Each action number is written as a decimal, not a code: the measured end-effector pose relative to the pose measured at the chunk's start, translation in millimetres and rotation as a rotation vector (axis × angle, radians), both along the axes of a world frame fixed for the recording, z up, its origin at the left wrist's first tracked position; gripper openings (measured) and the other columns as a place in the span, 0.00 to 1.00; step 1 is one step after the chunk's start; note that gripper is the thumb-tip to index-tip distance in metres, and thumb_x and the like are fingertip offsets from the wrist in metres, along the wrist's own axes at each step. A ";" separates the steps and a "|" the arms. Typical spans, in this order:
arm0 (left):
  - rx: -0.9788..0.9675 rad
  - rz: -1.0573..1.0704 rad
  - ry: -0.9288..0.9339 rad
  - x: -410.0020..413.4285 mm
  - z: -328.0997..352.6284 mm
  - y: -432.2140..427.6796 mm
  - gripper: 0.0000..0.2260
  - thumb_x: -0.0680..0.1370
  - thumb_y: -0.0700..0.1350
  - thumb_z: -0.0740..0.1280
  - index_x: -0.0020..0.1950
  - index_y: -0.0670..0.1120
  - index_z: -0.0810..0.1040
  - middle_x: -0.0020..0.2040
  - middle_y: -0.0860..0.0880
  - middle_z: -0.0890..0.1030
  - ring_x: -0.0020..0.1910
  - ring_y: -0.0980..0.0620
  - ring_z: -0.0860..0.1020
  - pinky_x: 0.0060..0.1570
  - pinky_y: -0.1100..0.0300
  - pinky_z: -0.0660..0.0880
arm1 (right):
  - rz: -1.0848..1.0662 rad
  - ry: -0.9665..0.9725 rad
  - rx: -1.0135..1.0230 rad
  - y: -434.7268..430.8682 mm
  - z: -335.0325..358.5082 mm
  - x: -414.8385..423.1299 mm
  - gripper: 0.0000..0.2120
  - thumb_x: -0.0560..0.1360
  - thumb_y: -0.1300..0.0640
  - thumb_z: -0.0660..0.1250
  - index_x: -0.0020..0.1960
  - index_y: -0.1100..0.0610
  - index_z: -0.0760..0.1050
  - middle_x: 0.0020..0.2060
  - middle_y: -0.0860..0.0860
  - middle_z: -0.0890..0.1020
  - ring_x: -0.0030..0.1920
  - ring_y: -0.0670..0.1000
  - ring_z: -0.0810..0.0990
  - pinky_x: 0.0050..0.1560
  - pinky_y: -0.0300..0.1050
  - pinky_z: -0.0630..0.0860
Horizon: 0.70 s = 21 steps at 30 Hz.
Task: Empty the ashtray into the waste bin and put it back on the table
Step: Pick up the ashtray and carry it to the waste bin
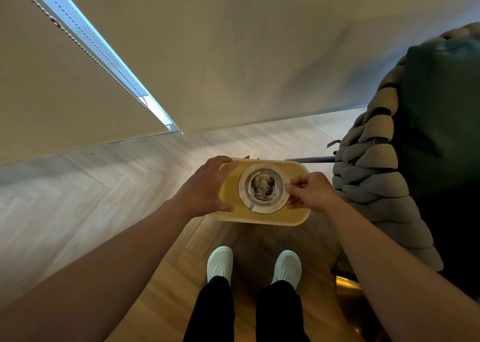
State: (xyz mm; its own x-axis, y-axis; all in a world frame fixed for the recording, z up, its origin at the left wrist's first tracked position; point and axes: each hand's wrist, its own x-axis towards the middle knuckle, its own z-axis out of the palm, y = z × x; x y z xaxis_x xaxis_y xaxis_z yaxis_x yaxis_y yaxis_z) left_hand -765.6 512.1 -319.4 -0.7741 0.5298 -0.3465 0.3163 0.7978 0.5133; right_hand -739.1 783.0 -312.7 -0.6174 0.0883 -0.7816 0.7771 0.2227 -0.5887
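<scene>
- Ashtray first: the round clear glass ashtray (262, 188), dark ash heaped in its well, sits level over the small yellow-topped rounded surface (262, 215), whether resting or just lifted I cannot tell.
- The right hand (307, 191) pinches the ashtray's right rim between thumb and fingertips, a grip that should keep it flat so no ash spills.
- The left hand (207, 185) is spread wide, fingers over the surface's left edge, apparently steadying it.
- No waste bin in view, so the emptying looks not yet done.
- Close on the right, a grey chunky-knit throw (374, 165) drapes over a dark chair (441, 113); white shoes (220, 262) stand just near on the wooden floor (104, 185).
- Nothing blocks the lift; the throw crowds the right side.
</scene>
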 end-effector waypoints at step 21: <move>-0.333 -0.114 0.034 0.5 -19.3 13.1 0.72 0.54 0.77 0.72 0.77 0.45 0.30 0.79 0.43 0.30 0.77 0.44 0.31 0.77 0.46 0.38 | -0.059 -0.034 -0.014 10.2 -9.2 0.4 0.04 0.76 0.70 0.68 0.44 0.63 0.76 0.32 0.61 0.81 0.30 0.57 0.82 0.34 0.52 0.84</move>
